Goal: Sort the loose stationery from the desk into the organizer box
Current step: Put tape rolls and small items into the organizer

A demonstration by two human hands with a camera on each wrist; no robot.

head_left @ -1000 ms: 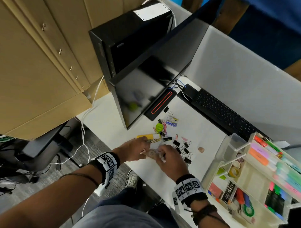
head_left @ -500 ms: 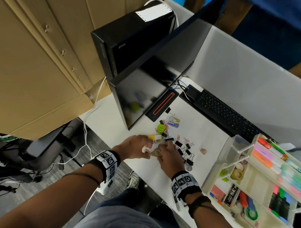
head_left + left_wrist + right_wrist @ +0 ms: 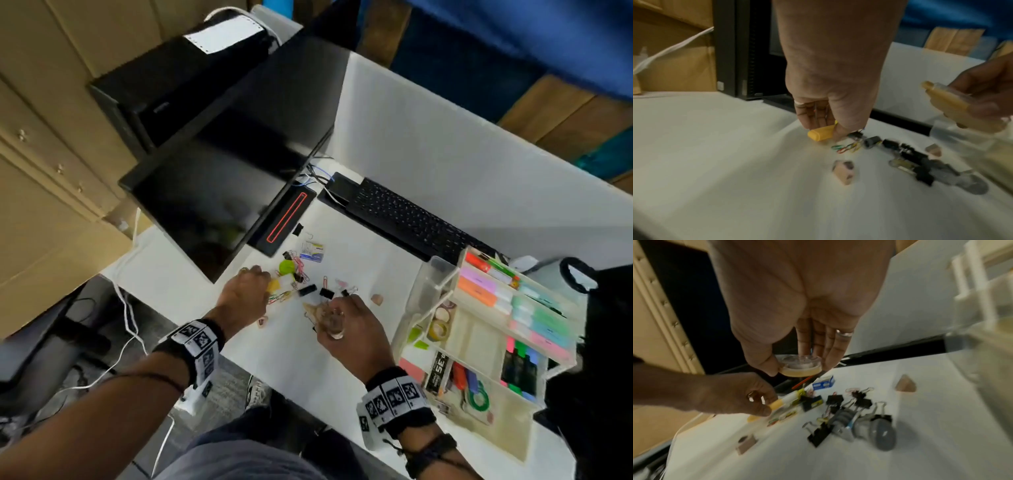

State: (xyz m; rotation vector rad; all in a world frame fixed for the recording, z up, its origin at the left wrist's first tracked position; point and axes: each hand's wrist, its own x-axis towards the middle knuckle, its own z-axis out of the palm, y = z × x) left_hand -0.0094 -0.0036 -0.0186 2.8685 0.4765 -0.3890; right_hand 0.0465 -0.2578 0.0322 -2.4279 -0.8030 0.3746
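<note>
My right hand (image 3: 330,317) hovers above the desk, pinching a small clear tape roll (image 3: 329,322) between thumb and fingers; the right wrist view shows the roll (image 3: 800,368) at my fingertips. My left hand (image 3: 265,286) is down on the desk, pinching a yellow-capped marker (image 3: 821,134) that lies there. Loose black binder clips (image 3: 835,400), coloured paper clips (image 3: 846,147) and a tan eraser (image 3: 843,170) lie between my hands. The white organizer box (image 3: 479,335) stands to the right and holds highlighters, tapes and notes.
A black monitor (image 3: 219,192) and a keyboard (image 3: 411,219) stand behind the stationery. A blue staple box (image 3: 823,382), a green round item (image 3: 287,266) and a second eraser (image 3: 376,299) lie on the white desk (image 3: 376,260). The desk's front edge is just below my wrists.
Both hands were together at the tape roll near the front edge. The right hand has lifted the roll toward the right; the left hand has moved back to the yellow-capped marker.
</note>
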